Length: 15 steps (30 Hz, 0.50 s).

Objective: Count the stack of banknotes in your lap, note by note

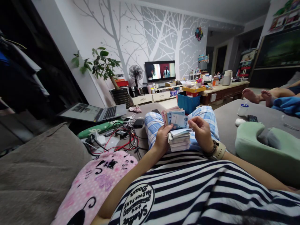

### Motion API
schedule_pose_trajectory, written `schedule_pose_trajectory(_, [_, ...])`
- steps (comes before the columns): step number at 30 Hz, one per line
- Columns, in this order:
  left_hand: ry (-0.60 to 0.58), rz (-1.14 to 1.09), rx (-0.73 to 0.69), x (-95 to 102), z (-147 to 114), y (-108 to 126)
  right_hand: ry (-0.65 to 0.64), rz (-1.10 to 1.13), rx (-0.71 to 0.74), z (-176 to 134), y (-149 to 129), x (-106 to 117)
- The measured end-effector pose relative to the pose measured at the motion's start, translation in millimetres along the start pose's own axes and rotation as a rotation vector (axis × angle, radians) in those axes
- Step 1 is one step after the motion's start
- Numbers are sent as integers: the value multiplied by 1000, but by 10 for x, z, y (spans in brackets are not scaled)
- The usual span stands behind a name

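Observation:
In the head view my left hand is closed on a fan of banknotes, bluish in front with pinkish ones behind. A small white slip with dark print lies against the front note. My right hand pinches the right edge of the bluish front paper between thumb and fingers. Directly below the fan, a thick stack of paper notes sits at my lap. Whether my left hand's lower fingers also support this stack is hidden. Blue-and-white checked trousers show behind both hands.
On my left are a laptop, tangled cables and a pink blanket. A green neck pillow, white mouse and jar lie right. Another person's feet rest beyond. Ahead stands a blue bin.

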<state>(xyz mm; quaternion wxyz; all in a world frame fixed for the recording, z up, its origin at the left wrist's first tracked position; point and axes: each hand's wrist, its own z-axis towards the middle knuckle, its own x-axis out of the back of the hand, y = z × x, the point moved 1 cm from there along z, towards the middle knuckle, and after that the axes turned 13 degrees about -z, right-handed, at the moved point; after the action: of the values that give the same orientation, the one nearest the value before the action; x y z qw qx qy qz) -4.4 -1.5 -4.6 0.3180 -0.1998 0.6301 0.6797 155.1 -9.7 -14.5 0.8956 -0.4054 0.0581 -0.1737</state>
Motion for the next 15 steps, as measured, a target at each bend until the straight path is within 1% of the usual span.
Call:
schedule_pose_trajectory(9, [-38,49,-17,10,9,-14,-9,10,15,21,-1,-2])
schedule_pose_trajectory(12, [-10,59,-31,4,18,-6,-2,0,15,16,-18,1])
schedule_pose_trajectory(15, [28,113,-106,30,49,5,-8,-6,25,-3,-34,9])
